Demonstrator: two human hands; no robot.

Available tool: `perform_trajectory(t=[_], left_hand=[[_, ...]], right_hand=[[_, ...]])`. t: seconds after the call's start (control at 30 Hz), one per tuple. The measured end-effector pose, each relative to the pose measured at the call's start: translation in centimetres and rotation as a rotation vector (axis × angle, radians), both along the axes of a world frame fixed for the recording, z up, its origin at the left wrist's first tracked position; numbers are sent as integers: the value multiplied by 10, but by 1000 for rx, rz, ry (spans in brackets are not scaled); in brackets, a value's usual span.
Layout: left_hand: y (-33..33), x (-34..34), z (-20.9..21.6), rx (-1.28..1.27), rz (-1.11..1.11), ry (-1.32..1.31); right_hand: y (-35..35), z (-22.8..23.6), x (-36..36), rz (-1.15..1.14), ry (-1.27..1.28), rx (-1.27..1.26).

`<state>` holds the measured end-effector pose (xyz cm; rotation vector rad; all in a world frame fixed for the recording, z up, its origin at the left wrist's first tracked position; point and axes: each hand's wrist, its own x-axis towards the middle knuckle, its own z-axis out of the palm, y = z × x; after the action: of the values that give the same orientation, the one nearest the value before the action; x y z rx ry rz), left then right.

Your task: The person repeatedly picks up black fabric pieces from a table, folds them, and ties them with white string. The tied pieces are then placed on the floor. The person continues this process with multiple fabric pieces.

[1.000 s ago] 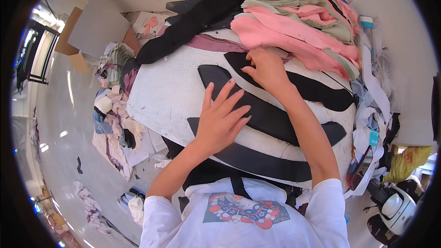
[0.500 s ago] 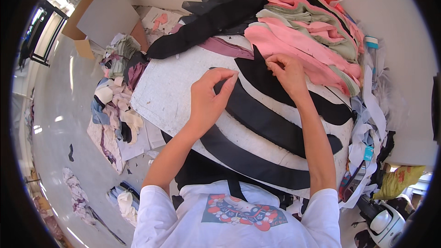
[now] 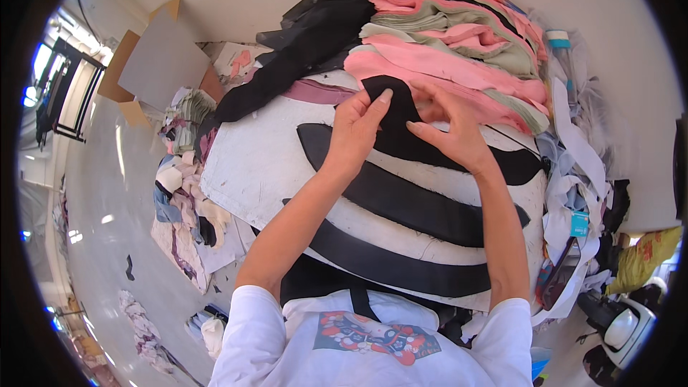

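Note:
My left hand (image 3: 358,129) pinches the raised end of a black curved fabric strip (image 3: 390,104), its thumb on the facing side. Close against the strip's right edge is my right hand (image 3: 455,132), thumb and fingers apart; some of its fingers are partly hidden behind the cloth. The rest of this strip (image 3: 512,165) stays on the white board, running off to the right under my right forearm. Nearer to me lie two more dark curved strips, a middle one (image 3: 408,201) and a front one (image 3: 387,261).
Piled pink and grey-green fabric (image 3: 444,64) covers the board's far right, with black cloth (image 3: 308,50) beside it. A mauve piece (image 3: 319,91) lies at the far edge. Scraps (image 3: 190,179) and an open carton (image 3: 154,57) stand left; a white machine (image 3: 627,330) is lower right.
My left hand has moved right and taken the strip's end, which is now lifted higher. My right hand has opened from its pinch there. The view has shifted slightly.

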<state>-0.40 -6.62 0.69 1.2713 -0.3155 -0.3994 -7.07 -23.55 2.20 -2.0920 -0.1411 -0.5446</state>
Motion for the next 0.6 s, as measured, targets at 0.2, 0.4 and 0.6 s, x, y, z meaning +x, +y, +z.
perform_trajectory(t=[0.2,0.4,0.6], left_hand=[[-9,8,-2,-21,-1,10],[7,-15,16,-139,-39,169],[86,-37,-6,142,118,219]], right_hand=[[-128,-7,-110,-115,488,-18],[-110,59,-186,-258,626,349],[-45,29,-191,-76,832,439]])
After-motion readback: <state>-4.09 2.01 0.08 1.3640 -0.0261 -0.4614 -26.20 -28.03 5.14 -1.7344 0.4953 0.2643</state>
